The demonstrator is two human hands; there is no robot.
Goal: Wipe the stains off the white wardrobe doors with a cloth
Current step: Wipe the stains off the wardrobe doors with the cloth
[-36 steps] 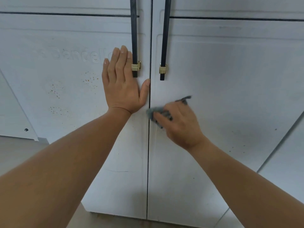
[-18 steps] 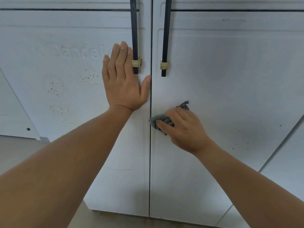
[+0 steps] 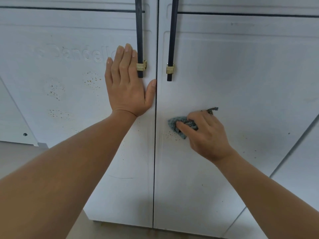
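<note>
Two white wardrobe doors fill the view, the left door (image 3: 60, 40) and the right door (image 3: 250, 66), split by a dark centre gap. My left hand (image 3: 127, 87) presses flat on the left door beside its dark handle (image 3: 139, 40), fingers straight. My right hand (image 3: 205, 133) grips a bunched grey-blue cloth (image 3: 177, 126) and holds it against the right door near the gap. A patch of small brown specks (image 3: 171, 136) shows just below the cloth. More brown speck stains (image 3: 91, 81) dot the left door.
The right door has its own dark handle with a gold clip (image 3: 170, 49). Raised lettering (image 3: 72, 53) crosses the left door. A wooden floor (image 3: 15, 157) lies lower left. Another white panel (image 3: 296, 169) stands at the far right.
My right hand has slid the cloth a little to the right, away from the centre gap, uncovering specks below it. My left hand stays flat on the left door.
</note>
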